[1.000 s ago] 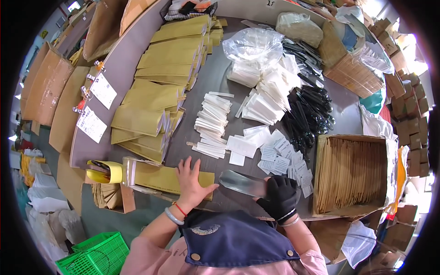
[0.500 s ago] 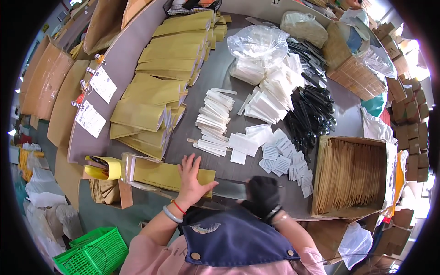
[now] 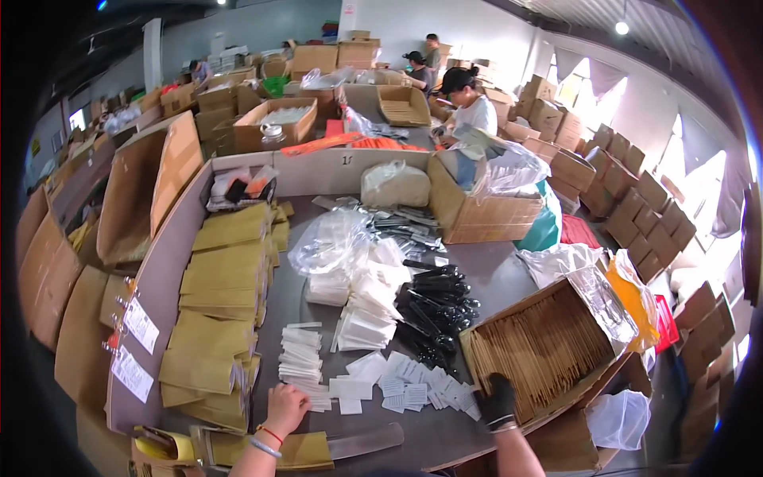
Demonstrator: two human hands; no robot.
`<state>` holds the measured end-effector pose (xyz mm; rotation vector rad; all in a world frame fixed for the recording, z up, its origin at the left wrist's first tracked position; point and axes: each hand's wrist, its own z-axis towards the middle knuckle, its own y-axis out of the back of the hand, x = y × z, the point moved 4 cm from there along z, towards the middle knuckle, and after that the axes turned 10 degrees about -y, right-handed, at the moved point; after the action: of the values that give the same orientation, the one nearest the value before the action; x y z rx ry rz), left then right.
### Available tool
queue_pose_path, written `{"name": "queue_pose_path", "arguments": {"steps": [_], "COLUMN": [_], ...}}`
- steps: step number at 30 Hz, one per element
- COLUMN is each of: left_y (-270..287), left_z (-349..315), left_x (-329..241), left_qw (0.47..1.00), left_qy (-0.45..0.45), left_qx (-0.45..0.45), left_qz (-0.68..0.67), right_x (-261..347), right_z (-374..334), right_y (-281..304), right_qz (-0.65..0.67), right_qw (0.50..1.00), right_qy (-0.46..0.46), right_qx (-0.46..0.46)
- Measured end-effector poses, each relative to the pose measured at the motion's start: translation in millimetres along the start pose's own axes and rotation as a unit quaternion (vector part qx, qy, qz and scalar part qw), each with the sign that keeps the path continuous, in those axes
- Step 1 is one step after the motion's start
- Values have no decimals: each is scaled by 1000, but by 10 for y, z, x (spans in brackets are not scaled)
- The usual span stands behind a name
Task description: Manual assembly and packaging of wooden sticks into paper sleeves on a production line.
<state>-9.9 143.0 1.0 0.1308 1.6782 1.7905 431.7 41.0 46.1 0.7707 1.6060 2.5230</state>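
My left hand [image 3: 286, 407] rests on the grey table [image 3: 493, 274] with its fingers curled, just below a stack of white paper slips [image 3: 302, 359]. My right hand [image 3: 497, 397], in a black glove, lies on the near corner of an open cardboard box [image 3: 608, 296] packed with thin brown envelopes [image 3: 544, 354]; its grip is hidden. Small white printed cards [image 3: 413, 389] are spread between the two hands. A clear plastic sleeve [image 3: 364, 441] lies on a yellow envelope [image 3: 306, 451] at the table's near edge.
Stacks of yellow-brown envelopes [image 3: 218, 306] line the left side. White packets [image 3: 367, 306], black long-handled items [image 3: 437, 310] and clear bags [image 3: 330, 238] fill the middle. Cardboard boxes [image 3: 485, 211] ring the table. Other people [image 3: 469, 107] work at the back.
The view has tilted up toward the room. My right hand left the clear sleeve and went right to the box of brown envelopes. My left hand moved off the yellow envelope toward the white slips.
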Motion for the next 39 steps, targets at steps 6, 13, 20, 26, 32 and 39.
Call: {"name": "queue_pose_path", "arguments": {"steps": [6,13,20,26,32,39], "left_y": [19,213,62,-200,-229,-187], "left_z": [37,74,303,572,491,570], "left_x": [3,-225,-646,-672,-500,-615], "left_qw": [998,989,952,991,999,991], "left_qy": [-55,-14,24,-56,-34,-106], "left_qx": [15,-72,-185,-112,-31,-66], "left_qz": [15,-125,-241,-41,-11,-50], "right_x": [-1429,-1874,-1288,-1565,-1484,-604], "right_z": [84,211,341,171,152,336], "right_y": [0,-370,-59,-165,41,173], "right_qz": [-223,-238,-173,-204,259,472], "right_qw": [947,948,936,959,922,825], "right_qy": [-215,-175,-266,-184,-261,-301], "right_qx": [85,117,152,77,-121,-72]}}
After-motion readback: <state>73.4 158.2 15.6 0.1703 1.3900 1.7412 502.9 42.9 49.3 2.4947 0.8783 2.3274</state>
